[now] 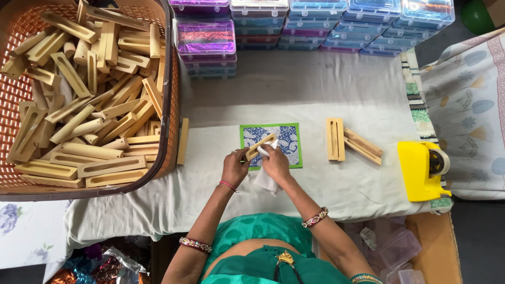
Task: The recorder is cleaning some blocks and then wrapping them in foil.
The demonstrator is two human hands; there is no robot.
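While a person in green works at a cloth-covered table, the scene runs from bulk stock down to the single piece in hand.

Table: a white cloth covers the work surface, creased and bare at its middle.

Basket: a big orange basket at the left is heaped with slotted wooden blocks, which look like the stock yet to be handled; one more stick leans outside its wall.

Boxes: stacks of clear boxes with purple and blue contents line the far edge.

Dispenser: a yellow tape dispenser sits at the right edge, untouched.

Done pile: three blocks lie right of the mat, well apart from the hands, likely finished; the tally is small against the basket's heap.

Mat: a blue patterned mat with a green border lies just ahead of the hands.

Block: one wooden block is held tilted over the mat's near left corner.

Left hand: the left hand pinches the block's near end, fingers closed round it.

Right hand: the right hand is bunched round a white cloth, pressing it against the block, apparently wiping it.

Progress: judged from the piles, the work is at an early stage, with one piece mid-wipe.
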